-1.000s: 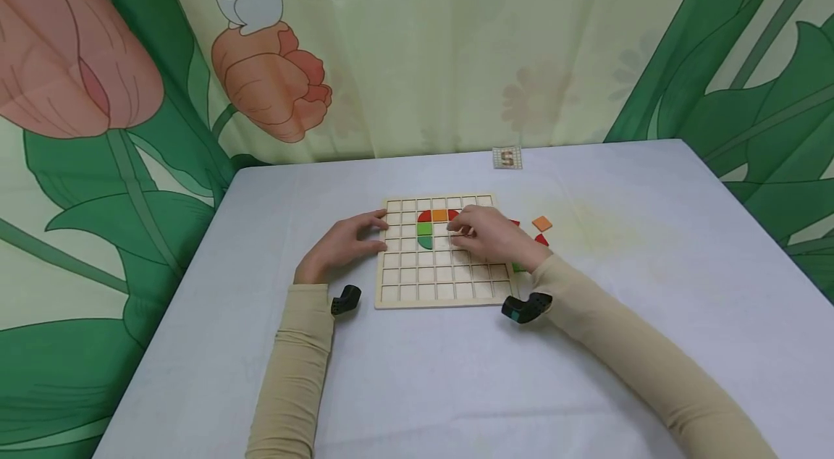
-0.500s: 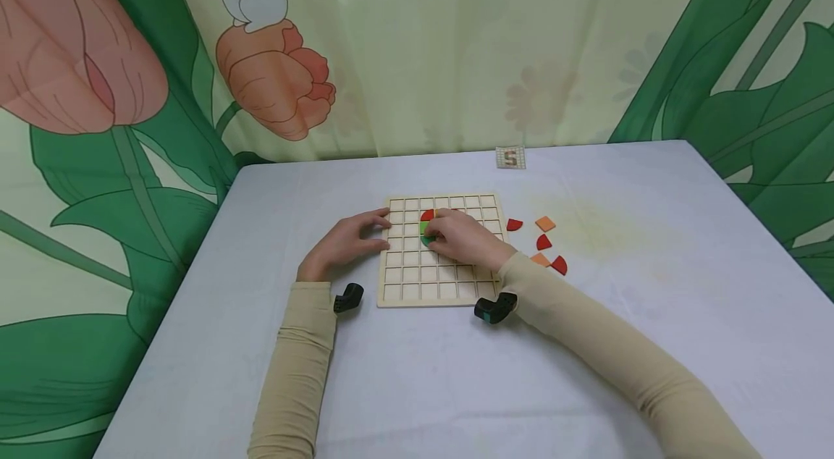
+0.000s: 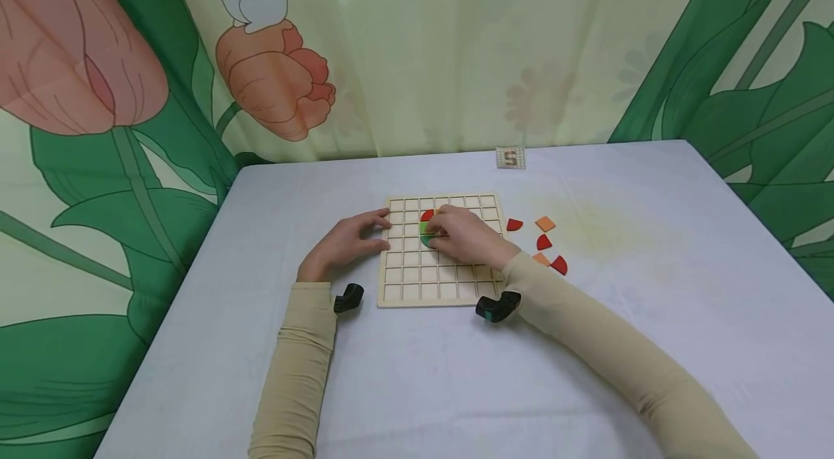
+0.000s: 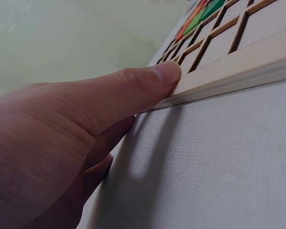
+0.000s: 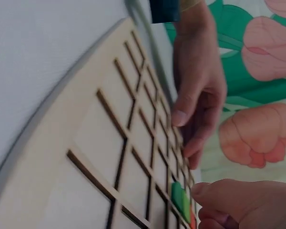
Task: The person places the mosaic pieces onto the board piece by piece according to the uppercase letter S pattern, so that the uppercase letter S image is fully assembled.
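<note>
A square wooden grid board (image 3: pixel 420 292) lies on the white table. My left hand (image 3: pixel 345 243) rests at its left edge, fingers spread, and the left wrist view puts the thumb (image 4: pixel 148 83) right on the rim. Over the upper part of the board my right hand (image 3: pixel 465 236) has its fingers bent down at a light green square (image 3: pixel 423 227) and a dark green quarter-circle (image 3: pixel 426 241). A red quarter-circle (image 3: pixel 427 215) sits in the cell above. I cannot tell whether the right fingertips pinch a piece; the hand hides the cells beneath it.
Right of the board lie loose pieces: red quarter-circles (image 3: pixel 544 242) and orange squares (image 3: pixel 545 223), one partly behind the right sleeve. A small patterned card (image 3: pixel 510 158) lies at the table's back edge. A printed curtain (image 3: pixel 417 46) hangs behind.
My right hand has moved left across the board, from beside the upper right red piece to the green pieces, uncovering loose pieces at right. Over the last half second it barely moves. The left hand stays put.
</note>
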Available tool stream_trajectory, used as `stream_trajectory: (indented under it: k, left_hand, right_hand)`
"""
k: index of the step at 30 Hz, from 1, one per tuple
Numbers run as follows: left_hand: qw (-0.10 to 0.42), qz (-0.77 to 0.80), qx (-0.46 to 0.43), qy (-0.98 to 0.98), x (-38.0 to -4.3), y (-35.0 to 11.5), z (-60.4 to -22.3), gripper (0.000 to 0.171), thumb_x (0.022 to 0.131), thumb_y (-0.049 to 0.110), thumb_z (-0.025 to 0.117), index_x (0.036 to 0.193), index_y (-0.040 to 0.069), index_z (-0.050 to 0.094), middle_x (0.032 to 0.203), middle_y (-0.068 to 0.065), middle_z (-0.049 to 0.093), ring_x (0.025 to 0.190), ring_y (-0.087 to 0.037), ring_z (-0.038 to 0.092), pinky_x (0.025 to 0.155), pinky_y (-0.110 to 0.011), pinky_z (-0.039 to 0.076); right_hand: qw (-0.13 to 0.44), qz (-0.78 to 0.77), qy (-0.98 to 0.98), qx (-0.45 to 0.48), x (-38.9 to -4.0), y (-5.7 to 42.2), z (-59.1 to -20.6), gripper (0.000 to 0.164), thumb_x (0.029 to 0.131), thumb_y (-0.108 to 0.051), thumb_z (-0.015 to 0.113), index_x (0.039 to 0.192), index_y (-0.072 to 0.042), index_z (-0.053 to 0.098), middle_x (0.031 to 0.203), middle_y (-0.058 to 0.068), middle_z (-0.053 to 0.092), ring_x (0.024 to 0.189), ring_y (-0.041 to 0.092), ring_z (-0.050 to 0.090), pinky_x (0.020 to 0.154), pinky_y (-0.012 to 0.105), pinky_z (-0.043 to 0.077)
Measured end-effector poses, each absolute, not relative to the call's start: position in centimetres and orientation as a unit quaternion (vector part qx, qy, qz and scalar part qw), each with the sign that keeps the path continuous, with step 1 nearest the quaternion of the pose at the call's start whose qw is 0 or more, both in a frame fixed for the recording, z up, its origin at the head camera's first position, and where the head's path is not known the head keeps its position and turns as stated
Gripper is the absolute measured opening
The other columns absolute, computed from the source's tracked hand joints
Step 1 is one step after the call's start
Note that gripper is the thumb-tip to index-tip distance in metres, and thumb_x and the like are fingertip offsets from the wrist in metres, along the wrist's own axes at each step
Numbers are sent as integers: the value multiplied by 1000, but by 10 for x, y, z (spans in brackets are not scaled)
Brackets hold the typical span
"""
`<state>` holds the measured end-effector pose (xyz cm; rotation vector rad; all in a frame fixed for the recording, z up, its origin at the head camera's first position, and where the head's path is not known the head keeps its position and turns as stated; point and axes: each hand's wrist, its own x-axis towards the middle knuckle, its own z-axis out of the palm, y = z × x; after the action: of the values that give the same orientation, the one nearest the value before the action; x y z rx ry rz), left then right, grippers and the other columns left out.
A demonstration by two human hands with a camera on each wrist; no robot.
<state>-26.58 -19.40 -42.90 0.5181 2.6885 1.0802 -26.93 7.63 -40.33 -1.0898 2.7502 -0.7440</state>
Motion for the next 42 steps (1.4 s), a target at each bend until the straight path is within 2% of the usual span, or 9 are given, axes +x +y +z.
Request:
stream_trajectory:
  k: [8,14,18,23,27,32,38,42]
  left_hand:
    - [101,361,172,911,-266,-192,-428,36,87,27,76,118,14,65,152,6,42,143,-17,31,116,-38,25]
    - [102,363,167,911,-264,-192,-427,35,87,26,76,118,13,65,152,5,42,143,-19,31,117,-39,25]
    - [102,365,167,910,-263,-192,-428,35,87,25,76,118,13,65,152,5,42,143,-19,31,117,-40,25]
    - [99,363,171,910,-264,-193,-429,36,87,24,76,118,12,65,152,4,42,143,-19,31,117,-40,25]
    - [98,364,172,910,-264,-193,-429,35,87,24,76,118,12,65,152,3,43,143,-20,31,117,-40,25]
    - [100,366,168,910,-264,-193,-430,34,87,25,76,117,13,65,152,3,42,143,-20,31,117,-41,25]
    - [101,370,166,909,-263,-193,-430,35,87,25,75,118,13,65,152,2,42,144,-21,30,117,-42,25]
    - [97,369,170,909,-263,-193,-430,35,87,26,76,118,13,65,152,4,42,143,-19,31,117,-41,25]
  right_hand:
    - [30,-306,911,-276,-276,142,-394,27,94,-15,64,116,0,68,109,13,65,96,26,61,84,40,53]
    - [78,-326,931,-143,-285,207,-391,39,97,-22,61,130,-1,59,124,18,59,111,34,56,93,49,50]
    - [82,-325,937,-102,-286,236,-392,44,98,-24,59,134,0,55,130,21,55,118,38,51,98,54,45]
    - [100,-315,939,-98,-287,252,-395,48,97,-26,61,136,0,54,130,22,54,118,39,48,99,56,43]
    - [118,-294,939,-132,-287,256,-401,44,95,-20,64,132,2,57,124,21,58,114,37,52,97,54,45]
    - [115,-291,936,-162,-285,257,-407,38,93,-13,65,129,0,61,120,17,60,109,33,54,95,52,46]
    - [97,-286,937,-177,-286,258,-410,32,92,-13,67,123,-2,66,118,16,61,106,32,56,93,49,48]
    - [94,-278,940,-176,-287,258,-412,33,92,-13,67,124,-3,65,115,14,59,101,29,54,87,44,48]
